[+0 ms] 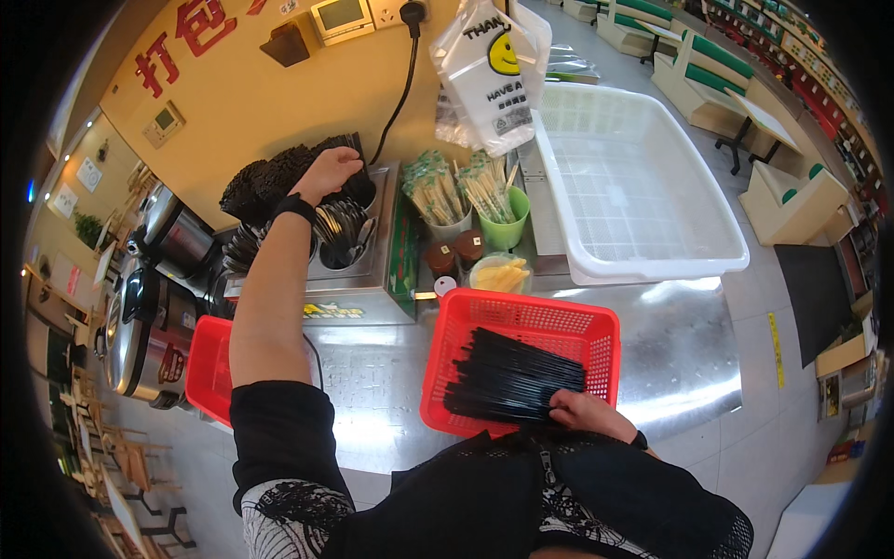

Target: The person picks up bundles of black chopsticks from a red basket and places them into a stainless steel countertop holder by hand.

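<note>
My left hand reaches over a steel utensil holder and touches upright black chopsticks in its back cup. Whether its fingers grip any cannot be told. Metal spoons fill a cup just below that wrist. Close to my body, my right hand has its fingers curled around the near right ends of loose black chopsticks. These lie side by side in a red perforated plastic basket. Dark bundled ends of more utensils rise from the holder's back left cups.
Wrapped chopsticks stand in a green cup and a white cup. Beside them are brown-lidded jars and a tub of yellow pieces. A white crate, hanging plastic bags, a red tray and rice cookers surround the steel counter.
</note>
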Demonstrator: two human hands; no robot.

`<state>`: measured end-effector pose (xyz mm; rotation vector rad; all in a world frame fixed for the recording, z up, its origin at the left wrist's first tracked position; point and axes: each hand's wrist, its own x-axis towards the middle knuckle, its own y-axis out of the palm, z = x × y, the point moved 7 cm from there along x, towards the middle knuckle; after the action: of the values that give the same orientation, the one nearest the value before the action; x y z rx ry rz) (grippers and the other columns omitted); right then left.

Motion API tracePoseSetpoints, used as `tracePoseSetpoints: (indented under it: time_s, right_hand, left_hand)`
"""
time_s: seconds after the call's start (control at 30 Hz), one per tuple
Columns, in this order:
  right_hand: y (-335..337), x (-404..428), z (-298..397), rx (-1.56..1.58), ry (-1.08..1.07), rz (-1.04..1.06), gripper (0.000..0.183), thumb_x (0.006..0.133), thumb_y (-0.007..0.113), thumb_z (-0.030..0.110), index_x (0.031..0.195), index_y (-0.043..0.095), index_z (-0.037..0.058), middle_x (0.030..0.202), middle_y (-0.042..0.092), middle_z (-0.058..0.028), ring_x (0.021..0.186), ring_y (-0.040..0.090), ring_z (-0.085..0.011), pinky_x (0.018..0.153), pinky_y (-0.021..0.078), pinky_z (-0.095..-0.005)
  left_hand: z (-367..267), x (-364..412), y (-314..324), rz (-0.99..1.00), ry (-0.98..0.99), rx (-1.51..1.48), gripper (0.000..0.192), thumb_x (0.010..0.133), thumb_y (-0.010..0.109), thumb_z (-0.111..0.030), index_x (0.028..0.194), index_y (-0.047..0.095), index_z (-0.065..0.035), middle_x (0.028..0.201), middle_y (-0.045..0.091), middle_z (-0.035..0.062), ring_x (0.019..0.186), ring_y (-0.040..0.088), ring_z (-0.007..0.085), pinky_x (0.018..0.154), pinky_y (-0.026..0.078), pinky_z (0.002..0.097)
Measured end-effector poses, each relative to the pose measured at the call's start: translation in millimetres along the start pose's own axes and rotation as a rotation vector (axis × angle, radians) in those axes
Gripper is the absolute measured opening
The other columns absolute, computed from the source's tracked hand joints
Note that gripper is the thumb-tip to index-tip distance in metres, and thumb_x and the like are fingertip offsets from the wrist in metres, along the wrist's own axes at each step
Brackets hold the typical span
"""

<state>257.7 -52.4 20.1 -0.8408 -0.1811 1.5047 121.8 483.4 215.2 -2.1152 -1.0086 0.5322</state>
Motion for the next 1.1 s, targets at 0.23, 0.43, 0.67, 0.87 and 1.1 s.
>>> tracePoseSetpoints:
  time_s: [0.23,0.43,0.67,0.87,1.1]
  right_hand:
    - [-3,-6,0,0.005,0.042,0.001,0.022,0.093,0.058,0.024,0.105,0.058,0.0056,0.091,0.068,-0.0186,0.089,0.065,-0.0397,0.075,0.0504,-0.0477]
    - [-27,-7,32,-0.062,-0.116,-0.111,0.022,0.091,0.059,0.023,0.104,0.057,0.0052,0.09,0.066,-0.019,0.089,0.063,-0.0397,0.076,0.0493,-0.0478]
    - [-24,17,64,-0.231,-0.319,-0.134,0.021,0.09,0.059,0.024,0.098,0.057,0.005,0.09,0.066,-0.0175,0.089,0.063,-0.0388,0.076,0.0489,-0.0492]
    - [16,69,55,-0.552,-0.316,-0.001,0.03,0.088,0.063,0.028,0.105,0.058,0.0032,0.094,0.066,-0.0191,0.091,0.064,-0.0391,0.076,0.0518,-0.0488]
    - [78,74,67,-0.738,-0.395,-0.032,0.025,0.082,0.064,0.017,0.101,0.061,0.001,0.097,0.064,-0.0206,0.09,0.066,-0.0379,0.075,0.0542,-0.0455]
  left_hand:
    - [-49,-53,5,-0.055,0.22,-0.162,0.039,0.095,0.058,-0.025,0.127,0.058,-0.0038,0.118,0.064,0.007,0.105,0.06,0.0162,0.083,0.05,0.0307]
    - [-76,-208,82,0.133,0.375,-0.5,0.024,0.096,0.056,-0.013,0.116,0.061,-0.0014,0.102,0.065,0.003,0.095,0.06,0.0106,0.081,0.048,0.0263]
    - [-22,-361,279,0.14,0.269,-0.155,0.023,0.087,0.066,-0.012,0.109,0.065,-0.0028,0.099,0.069,0.0126,0.091,0.067,0.0263,0.081,0.052,0.0362]
    - [-29,-389,297,-0.032,0.418,0.097,0.011,0.084,0.067,-0.019,0.084,0.07,-0.009,0.081,0.065,0.0055,0.081,0.059,0.0264,0.076,0.04,0.0404]
    - [-15,-411,286,-0.048,0.28,0.115,0.015,0.086,0.065,-0.019,0.083,0.071,-0.0056,0.081,0.069,0.0095,0.08,0.063,0.0298,0.074,0.043,0.0424]
